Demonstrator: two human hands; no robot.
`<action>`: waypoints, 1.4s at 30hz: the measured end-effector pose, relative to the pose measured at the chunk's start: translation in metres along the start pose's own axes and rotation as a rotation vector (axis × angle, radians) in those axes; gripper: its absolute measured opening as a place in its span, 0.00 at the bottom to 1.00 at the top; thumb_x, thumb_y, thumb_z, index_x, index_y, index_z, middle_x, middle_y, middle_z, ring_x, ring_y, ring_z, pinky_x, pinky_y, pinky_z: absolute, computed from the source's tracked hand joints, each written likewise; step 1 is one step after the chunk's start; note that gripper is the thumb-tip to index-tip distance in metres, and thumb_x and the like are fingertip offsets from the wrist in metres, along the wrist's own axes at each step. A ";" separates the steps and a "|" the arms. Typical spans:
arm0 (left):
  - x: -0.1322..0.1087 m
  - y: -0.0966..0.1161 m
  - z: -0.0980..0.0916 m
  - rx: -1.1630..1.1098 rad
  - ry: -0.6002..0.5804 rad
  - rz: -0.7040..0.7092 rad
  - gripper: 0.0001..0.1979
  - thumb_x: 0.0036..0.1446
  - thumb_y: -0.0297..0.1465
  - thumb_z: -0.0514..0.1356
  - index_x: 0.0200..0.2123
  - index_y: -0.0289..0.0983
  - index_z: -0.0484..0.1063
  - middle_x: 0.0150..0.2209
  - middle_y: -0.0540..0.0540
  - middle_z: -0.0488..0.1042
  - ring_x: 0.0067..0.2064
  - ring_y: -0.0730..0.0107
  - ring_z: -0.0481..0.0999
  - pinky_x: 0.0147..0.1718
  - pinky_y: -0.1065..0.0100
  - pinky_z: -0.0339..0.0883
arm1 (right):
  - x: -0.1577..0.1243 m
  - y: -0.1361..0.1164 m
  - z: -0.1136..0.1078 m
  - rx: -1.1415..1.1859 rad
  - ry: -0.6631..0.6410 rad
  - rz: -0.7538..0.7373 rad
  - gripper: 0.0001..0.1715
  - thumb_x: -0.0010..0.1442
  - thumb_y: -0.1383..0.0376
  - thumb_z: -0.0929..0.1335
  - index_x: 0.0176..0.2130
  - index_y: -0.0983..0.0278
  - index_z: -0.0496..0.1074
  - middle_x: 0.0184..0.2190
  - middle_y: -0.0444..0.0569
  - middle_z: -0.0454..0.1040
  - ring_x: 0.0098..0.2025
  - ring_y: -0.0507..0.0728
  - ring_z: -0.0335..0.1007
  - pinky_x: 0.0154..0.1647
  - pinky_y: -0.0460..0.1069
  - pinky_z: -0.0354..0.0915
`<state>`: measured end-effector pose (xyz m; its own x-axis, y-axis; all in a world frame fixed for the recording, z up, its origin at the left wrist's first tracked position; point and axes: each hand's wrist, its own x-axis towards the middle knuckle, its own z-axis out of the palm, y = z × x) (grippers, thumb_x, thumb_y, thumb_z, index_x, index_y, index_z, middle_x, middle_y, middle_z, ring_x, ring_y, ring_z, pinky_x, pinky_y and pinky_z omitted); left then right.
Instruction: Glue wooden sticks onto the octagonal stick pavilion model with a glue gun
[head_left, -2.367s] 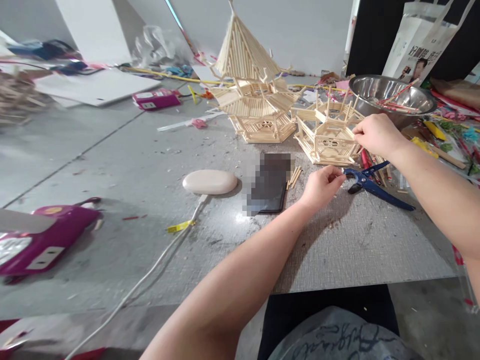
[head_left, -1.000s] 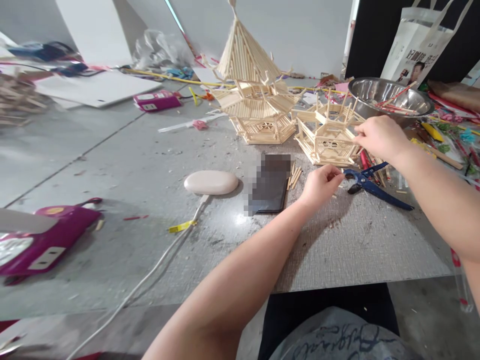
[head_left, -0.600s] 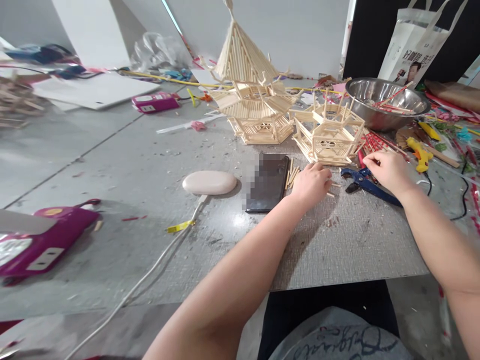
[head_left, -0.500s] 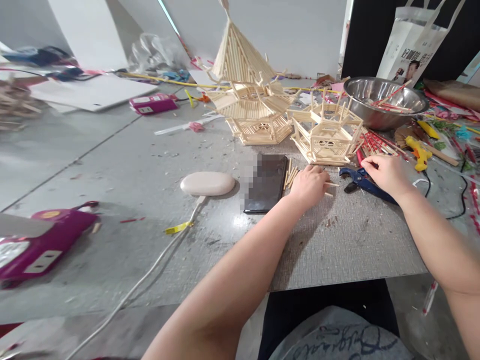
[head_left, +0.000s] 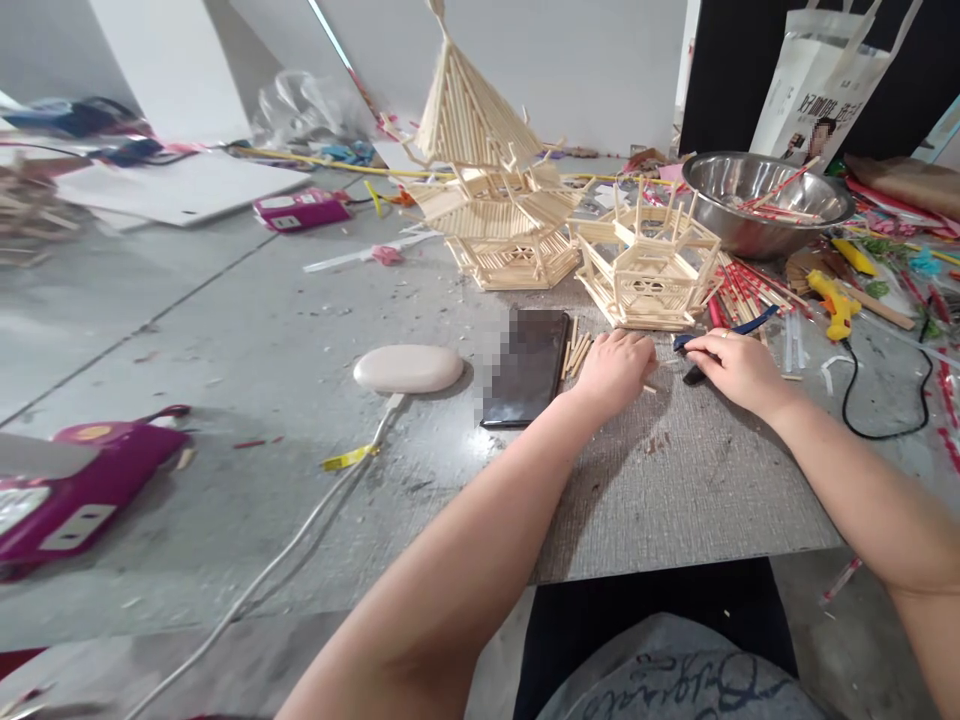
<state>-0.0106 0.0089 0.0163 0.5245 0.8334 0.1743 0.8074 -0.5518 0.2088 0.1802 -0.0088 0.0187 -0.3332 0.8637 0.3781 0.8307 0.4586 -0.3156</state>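
My left hand (head_left: 616,372) is closed low over the table, with the ends of thin wooden sticks (head_left: 651,389) showing at its fingertips. Just right of it, my right hand (head_left: 739,368) has its fingers curled round a blue-handled hand cutter (head_left: 756,322); the hand covers the tool's middle. A small pile of cut wooden sticks (head_left: 577,352) lies between my left hand and a black phone-like slab (head_left: 529,365). Behind the hands stands an open frame model of sticks (head_left: 649,275), beside a taller stick pagoda (head_left: 510,215) with a pointed roof.
A steel bowl (head_left: 769,215) holding red-and-white sticks stands back right, with a yellow glue gun (head_left: 832,305) in front. At left are a white oval case (head_left: 409,369), its cable (head_left: 300,535) and a purple power strip (head_left: 97,485). The table edge (head_left: 690,565) is near my body.
My right hand has moved left and taken hold of the blue-handled cutter, whose handle now points up and right. My left hand stays nearly in place. The view has shifted slightly.
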 end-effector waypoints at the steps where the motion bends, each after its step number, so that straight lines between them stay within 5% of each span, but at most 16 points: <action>1: 0.000 0.001 0.000 -0.080 0.027 -0.028 0.08 0.57 0.29 0.52 0.32 0.34 0.69 0.33 0.43 0.73 0.39 0.62 0.70 0.37 0.63 0.60 | 0.000 -0.002 0.000 0.072 0.002 0.002 0.13 0.58 0.62 0.62 0.39 0.62 0.74 0.37 0.50 0.75 0.39 0.56 0.71 0.40 0.51 0.64; 4: 0.002 0.002 0.001 -0.428 0.073 -0.140 0.06 0.55 0.29 0.52 0.29 0.35 0.67 0.27 0.46 0.72 0.31 0.70 0.69 0.31 0.68 0.60 | 0.002 -0.004 0.000 0.341 -0.026 0.055 0.14 0.58 0.62 0.62 0.42 0.63 0.71 0.38 0.50 0.74 0.40 0.55 0.70 0.42 0.51 0.64; 10: 0.001 0.008 0.000 -1.049 -0.027 -0.174 0.05 0.51 0.29 0.55 0.25 0.35 0.63 0.21 0.51 0.68 0.24 0.78 0.67 0.26 0.73 0.61 | 0.003 -0.006 0.004 0.731 -0.033 0.234 0.10 0.54 0.59 0.65 0.35 0.63 0.66 0.27 0.43 0.69 0.23 0.48 0.64 0.28 0.47 0.64; 14: -0.001 0.015 -0.006 -1.184 -0.120 -0.151 0.03 0.51 0.28 0.56 0.28 0.35 0.67 0.20 0.52 0.67 0.23 0.79 0.67 0.26 0.73 0.62 | 0.004 -0.011 0.002 0.783 -0.098 0.265 0.10 0.53 0.58 0.65 0.33 0.63 0.65 0.25 0.42 0.69 0.23 0.48 0.64 0.27 0.47 0.63; 17: -0.003 0.017 -0.007 -1.056 -0.129 -0.132 0.04 0.51 0.29 0.56 0.26 0.35 0.68 0.19 0.52 0.68 0.22 0.79 0.67 0.25 0.73 0.61 | 0.004 -0.004 -0.009 0.616 -0.090 0.226 0.12 0.53 0.57 0.65 0.36 0.63 0.66 0.28 0.44 0.71 0.26 0.49 0.65 0.29 0.48 0.63; 21: -0.001 0.014 -0.001 -0.977 -0.065 -0.169 0.07 0.52 0.31 0.54 0.25 0.35 0.67 0.21 0.49 0.71 0.21 0.79 0.67 0.23 0.74 0.62 | 0.004 0.024 -0.034 0.039 -0.071 0.265 0.16 0.50 0.56 0.67 0.38 0.61 0.67 0.31 0.45 0.73 0.27 0.51 0.66 0.29 0.49 0.60; 24: 0.000 0.009 0.005 -0.956 0.020 -0.215 0.06 0.51 0.31 0.54 0.26 0.35 0.66 0.22 0.48 0.71 0.21 0.79 0.67 0.22 0.75 0.62 | 0.003 0.040 -0.047 -0.223 -0.289 0.335 0.18 0.44 0.50 0.69 0.30 0.60 0.68 0.28 0.45 0.73 0.27 0.55 0.66 0.25 0.49 0.56; 27: 0.000 0.006 0.007 -0.841 0.098 -0.225 0.07 0.51 0.32 0.53 0.25 0.35 0.66 0.24 0.48 0.72 0.22 0.79 0.67 0.22 0.76 0.61 | 0.003 0.043 -0.050 -0.236 -0.468 0.331 0.19 0.40 0.49 0.70 0.26 0.59 0.69 0.27 0.44 0.73 0.26 0.55 0.66 0.23 0.48 0.55; 29: 0.000 0.005 0.007 -0.775 0.129 -0.223 0.07 0.50 0.33 0.54 0.25 0.35 0.66 0.24 0.48 0.72 0.22 0.79 0.66 0.22 0.75 0.60 | 0.004 0.043 -0.052 -0.195 -0.398 0.334 0.17 0.44 0.49 0.68 0.25 0.59 0.70 0.25 0.44 0.73 0.25 0.54 0.66 0.23 0.48 0.55; 33: -0.001 0.007 0.007 -0.711 0.156 -0.205 0.07 0.50 0.33 0.54 0.23 0.36 0.65 0.22 0.50 0.70 0.23 0.78 0.64 0.22 0.75 0.57 | 0.002 0.064 -0.068 -0.234 0.100 0.458 0.14 0.52 0.54 0.64 0.28 0.61 0.72 0.24 0.49 0.72 0.26 0.56 0.65 0.25 0.49 0.55; 35: -0.001 0.007 0.007 -0.688 0.164 -0.189 0.07 0.50 0.32 0.55 0.23 0.36 0.65 0.21 0.51 0.69 0.23 0.79 0.63 0.22 0.74 0.56 | -0.004 0.087 -0.077 -0.350 0.286 0.641 0.14 0.52 0.57 0.63 0.30 0.63 0.72 0.27 0.55 0.73 0.29 0.59 0.66 0.28 0.51 0.54; 39: -0.001 0.008 0.006 -0.665 0.161 -0.178 0.07 0.50 0.32 0.55 0.23 0.36 0.65 0.20 0.52 0.67 0.22 0.79 0.62 0.23 0.74 0.55 | -0.018 0.134 -0.075 -0.427 0.231 0.944 0.21 0.52 0.54 0.61 0.34 0.68 0.70 0.29 0.65 0.70 0.31 0.62 0.64 0.27 0.53 0.51; 42: -0.001 0.009 0.005 -0.663 0.157 -0.172 0.07 0.50 0.32 0.54 0.23 0.36 0.65 0.21 0.51 0.67 0.23 0.78 0.62 0.23 0.74 0.56 | -0.024 0.161 -0.064 -0.377 0.141 0.857 0.22 0.50 0.47 0.60 0.27 0.64 0.64 0.16 0.51 0.59 0.21 0.57 0.57 0.23 0.52 0.49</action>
<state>-0.0025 0.0030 0.0127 0.3188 0.9237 0.2125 0.5142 -0.3569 0.7798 0.3500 0.0306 0.0141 0.4935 0.8306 0.2579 0.8654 -0.4391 -0.2415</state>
